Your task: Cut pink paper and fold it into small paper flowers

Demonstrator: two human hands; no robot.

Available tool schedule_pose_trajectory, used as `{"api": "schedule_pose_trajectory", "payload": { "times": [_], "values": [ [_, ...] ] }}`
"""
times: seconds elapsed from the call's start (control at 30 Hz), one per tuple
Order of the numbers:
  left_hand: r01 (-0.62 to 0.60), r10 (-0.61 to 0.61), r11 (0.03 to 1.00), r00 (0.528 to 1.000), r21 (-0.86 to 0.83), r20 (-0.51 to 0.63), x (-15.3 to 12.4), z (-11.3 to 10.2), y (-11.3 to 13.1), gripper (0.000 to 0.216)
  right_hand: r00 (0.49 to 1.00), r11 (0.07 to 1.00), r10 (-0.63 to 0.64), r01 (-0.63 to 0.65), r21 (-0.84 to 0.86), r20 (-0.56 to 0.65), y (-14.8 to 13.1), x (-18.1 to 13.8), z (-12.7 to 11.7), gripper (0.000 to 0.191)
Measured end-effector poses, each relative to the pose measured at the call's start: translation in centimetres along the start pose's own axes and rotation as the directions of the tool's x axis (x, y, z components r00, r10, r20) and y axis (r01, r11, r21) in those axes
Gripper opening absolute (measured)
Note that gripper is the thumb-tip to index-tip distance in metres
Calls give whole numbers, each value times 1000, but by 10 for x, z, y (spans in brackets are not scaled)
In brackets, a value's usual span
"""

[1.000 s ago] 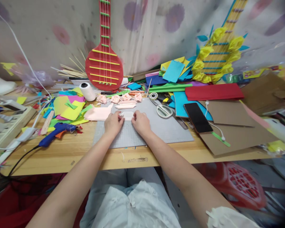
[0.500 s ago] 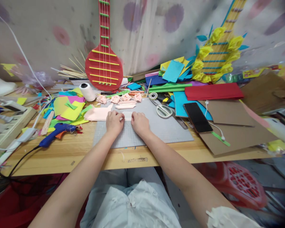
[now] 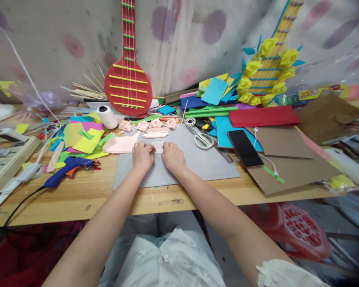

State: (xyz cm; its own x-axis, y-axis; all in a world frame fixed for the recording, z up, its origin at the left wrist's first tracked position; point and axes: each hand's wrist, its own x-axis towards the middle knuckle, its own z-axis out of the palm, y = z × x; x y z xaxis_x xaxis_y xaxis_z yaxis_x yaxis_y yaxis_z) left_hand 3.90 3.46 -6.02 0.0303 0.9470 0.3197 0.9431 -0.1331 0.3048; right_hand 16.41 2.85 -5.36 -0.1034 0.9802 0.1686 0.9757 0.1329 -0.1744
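My left hand (image 3: 142, 156) and my right hand (image 3: 172, 157) rest side by side on a grey cutting mat (image 3: 209, 163). Both have their fingers curled and pressed onto a small pale pink paper piece (image 3: 158, 146) that shows between them. More pale pink paper (image 3: 121, 144) lies just left of the hands, and small pink paper roses (image 3: 143, 125) sit in a row behind them. White-handled scissors (image 3: 202, 138) lie on the mat to the right.
A blue glue gun (image 3: 66, 168) lies left on the wooden table (image 3: 77, 195). A black phone (image 3: 244, 148) rests on brown cardboard (image 3: 287, 167). Coloured paper scraps (image 3: 80, 137), a white thread spool (image 3: 107, 116), a red paper guitar (image 3: 128, 85) and a red stool (image 3: 299, 233) surround.
My hands have drawn closer together over the small pink piece, covering more of it. The view has shifted slightly.
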Motion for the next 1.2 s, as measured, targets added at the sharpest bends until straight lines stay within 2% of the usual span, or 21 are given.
{"api": "schedule_pose_trajectory", "payload": {
  "times": [0.13,0.4,0.6,0.73,0.9,1.1,1.17,1.2],
  "values": [
    [15,-15,1000,999,-6,29,-1,-1,-4,30,999,999,32,-33,1,29,4,-1,-2,23],
    [8,-7,1000,998,-7,66,-1,-4,-4,34,997,997,61,-63,33,50,8,-1,-4,24],
    [42,-42,999,998,4,37,-2,-5,3,18,996,996,73,-75,41,44,8,0,-3,21],
    [42,-42,999,999,27,-8,-2,-2,10,26,997,996,68,-69,50,27,8,0,-1,19],
    [30,-29,999,1000,36,-8,-3,-2,10,14,998,997,64,-64,38,11,8,0,-1,20],
    [-18,8,990,998,-142,-69,2,-10,2,24,998,997,53,-54,63,22,9,-1,-3,19],
    [14,-24,972,999,-233,-42,14,-13,-4,24,999,995,40,-41,93,6,11,-1,-4,19],
    [68,-76,960,997,-270,-18,21,-14,-8,25,999,993,37,-36,116,-6,13,0,-4,19]
  ]
}}
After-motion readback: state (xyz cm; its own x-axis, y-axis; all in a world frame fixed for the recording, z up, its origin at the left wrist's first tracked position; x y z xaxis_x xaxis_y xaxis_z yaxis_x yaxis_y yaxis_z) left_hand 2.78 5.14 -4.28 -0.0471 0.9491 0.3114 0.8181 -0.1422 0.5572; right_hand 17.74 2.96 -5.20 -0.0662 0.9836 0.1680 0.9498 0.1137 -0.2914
